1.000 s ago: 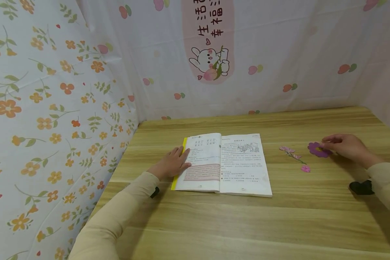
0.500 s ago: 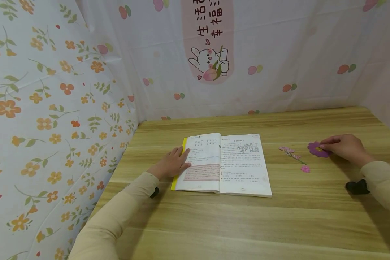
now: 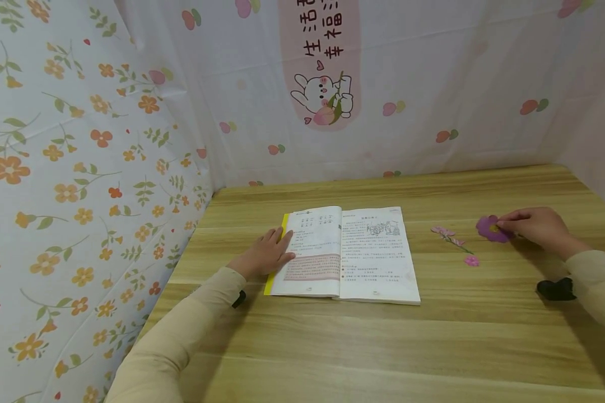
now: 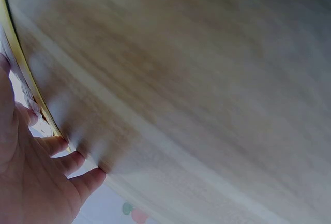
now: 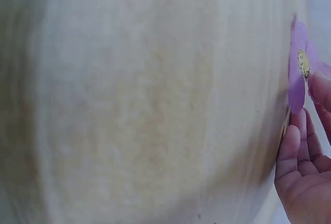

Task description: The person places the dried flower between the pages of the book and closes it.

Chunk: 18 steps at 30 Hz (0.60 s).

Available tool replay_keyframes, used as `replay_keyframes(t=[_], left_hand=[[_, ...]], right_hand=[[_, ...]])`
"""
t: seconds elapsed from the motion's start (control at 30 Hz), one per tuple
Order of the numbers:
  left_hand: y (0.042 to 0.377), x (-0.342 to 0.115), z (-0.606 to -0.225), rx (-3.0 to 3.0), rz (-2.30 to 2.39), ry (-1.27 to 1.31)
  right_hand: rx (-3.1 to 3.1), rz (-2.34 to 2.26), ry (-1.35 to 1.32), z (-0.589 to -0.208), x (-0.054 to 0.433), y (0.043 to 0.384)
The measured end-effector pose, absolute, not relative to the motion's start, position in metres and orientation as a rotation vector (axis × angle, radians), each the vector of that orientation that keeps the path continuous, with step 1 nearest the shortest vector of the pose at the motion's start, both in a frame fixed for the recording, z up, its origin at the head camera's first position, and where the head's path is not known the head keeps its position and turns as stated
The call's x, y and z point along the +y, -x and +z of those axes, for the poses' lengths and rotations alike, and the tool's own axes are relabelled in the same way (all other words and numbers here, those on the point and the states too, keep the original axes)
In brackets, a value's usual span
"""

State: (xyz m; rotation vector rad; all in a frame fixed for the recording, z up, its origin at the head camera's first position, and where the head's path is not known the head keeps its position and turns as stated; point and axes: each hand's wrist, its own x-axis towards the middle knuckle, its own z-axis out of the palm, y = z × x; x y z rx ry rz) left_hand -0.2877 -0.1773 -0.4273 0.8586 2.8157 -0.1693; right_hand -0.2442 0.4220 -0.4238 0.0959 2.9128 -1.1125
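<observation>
The left grip (image 3: 264, 256) rests on the left margin of a book (image 3: 353, 257), its fingers extended and a little spread, curled round nothing; the thumb reaches over the printed page. The likely reason is steadying: light weight there would hold the left leaves down and stop the book sliding on the counter (image 3: 333, 352). Rightward from that grip, the book lies spread with both pages facing up, its far page untouched and its print uncovered. Between the two grips, nearer the right one, a pink flower sprig (image 3: 443, 231) lies aslant, a small pink flower (image 3: 471, 261) just beside its stem end; neither is touched, and their place suggests they sit there to be within reach of the right grip (image 3: 544, 228). At that grip's fingertips is a purple flower (image 3: 488, 226), pinched by its right side between thumb and finger, the gap between them nearly closed, the other fingers loosely bent. Such a hold leaves the yellow centre and most petals uncovered, presumably because thin petals would crease in a fuller grasp. Whether the flower touches the counter cannot be told. Beneath the right sleeve (image 3: 597, 291), behind the grip, a dark object (image 3: 555, 289) shows, its nature unclear.
</observation>
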Motion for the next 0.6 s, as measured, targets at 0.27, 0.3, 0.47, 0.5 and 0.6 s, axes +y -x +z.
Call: replay_keyframes(t=[0.27,0.3,0.47,0.5,0.6], left_hand=[[0.289,-0.179,-0.429,2.815,-0.176,-0.857],[0.289,-0.179,-0.429,2.814,-0.175,-0.857],[0.289,-0.178,-0.429,2.819,-0.172,-0.863],[0.288,-0.178,-0.429,2.82,-0.173,-0.865],[0.287,-0.178,-0.428,2.825,-0.174,-0.879]], right_hand=[[2.602,-1.5,-0.144,-0.416,0.419,0.243],[2.579,-1.527,-0.148,-0.415,0.417,0.243],[2.497,-1.604,-0.151,-0.41,0.412,0.246],[2.482,-1.625,-0.156,-0.409,0.41,0.246],[2.389,-1.75,-0.129,-0.408,0.404,0.248]])
